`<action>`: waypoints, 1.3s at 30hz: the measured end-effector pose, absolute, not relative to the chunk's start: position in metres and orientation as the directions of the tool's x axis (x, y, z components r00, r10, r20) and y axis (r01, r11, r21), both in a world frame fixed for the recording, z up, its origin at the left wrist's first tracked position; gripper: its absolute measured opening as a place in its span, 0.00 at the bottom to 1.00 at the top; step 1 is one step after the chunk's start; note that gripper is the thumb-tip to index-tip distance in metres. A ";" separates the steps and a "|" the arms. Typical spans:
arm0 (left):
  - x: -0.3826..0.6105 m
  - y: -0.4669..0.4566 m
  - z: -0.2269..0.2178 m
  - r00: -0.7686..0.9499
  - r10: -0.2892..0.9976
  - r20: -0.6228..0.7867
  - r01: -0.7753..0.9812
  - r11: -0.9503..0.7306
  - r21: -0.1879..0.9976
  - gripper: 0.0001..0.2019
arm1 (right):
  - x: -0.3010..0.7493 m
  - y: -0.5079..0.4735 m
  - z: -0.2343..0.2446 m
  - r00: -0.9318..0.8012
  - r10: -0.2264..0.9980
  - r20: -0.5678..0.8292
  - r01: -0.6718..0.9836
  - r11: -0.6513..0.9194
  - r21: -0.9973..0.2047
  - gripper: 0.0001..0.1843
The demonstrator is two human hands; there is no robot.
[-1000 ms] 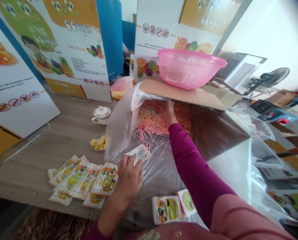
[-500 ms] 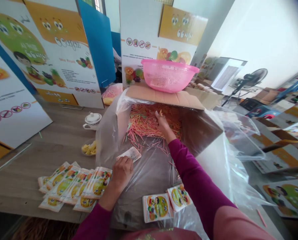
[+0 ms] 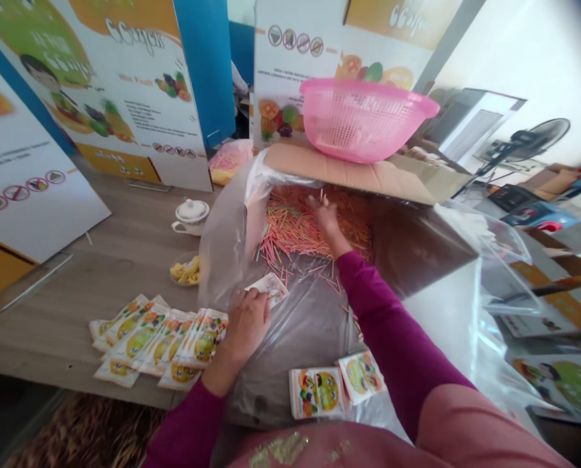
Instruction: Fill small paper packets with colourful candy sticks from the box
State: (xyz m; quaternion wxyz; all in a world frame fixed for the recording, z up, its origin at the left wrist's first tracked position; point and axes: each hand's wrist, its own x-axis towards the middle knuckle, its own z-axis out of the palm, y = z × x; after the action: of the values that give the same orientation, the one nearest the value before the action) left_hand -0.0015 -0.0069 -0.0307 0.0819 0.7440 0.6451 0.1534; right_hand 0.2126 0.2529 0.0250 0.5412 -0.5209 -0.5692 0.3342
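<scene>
My left hand (image 3: 249,322) is closed on the near edge of a small printed packet (image 3: 273,288), which lies low over the clear plastic sheet (image 3: 290,325). Deeper in, at the mouth of the plastic-lined cardboard box (image 3: 417,250), my right hand (image 3: 327,220) reaches over a heap of thin pink, orange and greenish sticks (image 3: 295,227). Its fingers look apart, with slight blur at the tips. Below my arms, flat printed packets (image 3: 318,392) rest on the plastic. Filled-looking packets (image 3: 166,341) overlap in a pile to the left of my left hand.
A pink basket (image 3: 363,120) stands on the box's back flap. Left of the box are a lidded white cup (image 3: 192,216) and a small dish of yellow pieces (image 3: 186,270). Large printed cartons (image 3: 139,97) stand behind. A fan (image 3: 534,146) is at the far right.
My view has tilted down and shifted left. My right hand has gone from a pinch to spread fingers over the sticks. My left hand keeps its hold on the packet.
</scene>
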 end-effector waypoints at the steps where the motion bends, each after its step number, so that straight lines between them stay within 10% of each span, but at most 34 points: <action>1: 0.000 -0.007 -0.030 0.124 0.986 0.115 0.938 -0.154 0.311 0.14 | 0.214 0.231 0.012 0.123 0.968 0.219 0.205 0.191 -0.960 0.19; 7: 0.002 -0.010 -0.027 0.142 0.985 0.097 0.943 -0.165 0.291 0.18 | 0.228 0.103 -0.059 -0.079 0.988 0.130 0.217 0.145 -0.965 0.33; 16: 0.005 -0.008 -0.034 0.121 0.985 0.119 0.943 -0.152 0.296 0.14 | 0.235 0.078 -0.071 -0.507 0.848 0.156 0.534 0.451 -0.716 0.21; 26: -0.010 -0.003 -0.033 -0.151 0.978 0.144 0.315 -0.091 0.945 0.09 | 0.230 0.053 -0.011 -0.317 0.921 0.226 0.032 0.248 -0.968 0.39; 33: 0.011 -0.012 -0.010 -0.024 0.994 0.106 0.054 -0.104 0.993 0.11 | 0.191 0.047 0.040 -0.481 0.819 0.314 -0.083 0.313 -0.946 0.49; 39: 0.013 -0.015 -0.020 -0.048 0.996 0.074 -0.081 -0.078 0.994 0.14 | 0.189 0.045 0.030 -0.621 0.731 0.283 -0.049 0.323 -0.945 0.37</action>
State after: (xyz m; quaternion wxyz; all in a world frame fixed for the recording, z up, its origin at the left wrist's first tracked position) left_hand 0.0126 -0.0151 -0.0195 0.4897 0.4860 0.4705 0.5501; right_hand 0.1887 0.0452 0.0303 0.3665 -0.2346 -0.7262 0.5322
